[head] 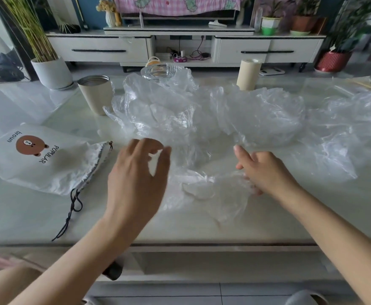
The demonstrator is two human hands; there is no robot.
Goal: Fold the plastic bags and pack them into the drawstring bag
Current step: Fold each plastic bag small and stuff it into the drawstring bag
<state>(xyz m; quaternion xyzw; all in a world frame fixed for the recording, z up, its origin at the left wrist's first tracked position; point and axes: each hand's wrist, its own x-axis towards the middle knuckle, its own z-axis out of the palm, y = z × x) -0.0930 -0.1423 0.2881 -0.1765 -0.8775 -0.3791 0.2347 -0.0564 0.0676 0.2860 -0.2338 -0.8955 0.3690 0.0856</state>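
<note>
Several clear plastic bags [202, 111] lie crumpled in a loose heap across the middle and right of the pale table [37, 216]. One flatter clear bag [215, 190] lies nearest me, between my hands. My left hand [136, 179] hovers over its left side with the fingers loosely curved and nothing in them. My right hand [261, 170] rests on the bag's right edge; its lower fingers seem to gather the plastic, while the index finger points forward. A white drawstring bag [48, 159] with a brown bear print lies flat at the left, its dark cord [73, 208] trailing toward me.
A beige cup [95, 93] stands behind the drawstring bag, a glass dish [160, 70] sits behind the heap, and a beige roll [248, 73] stands at the back right. The table's near edge [202, 245] runs below my forearms. A TV cabinet and potted plants stand beyond.
</note>
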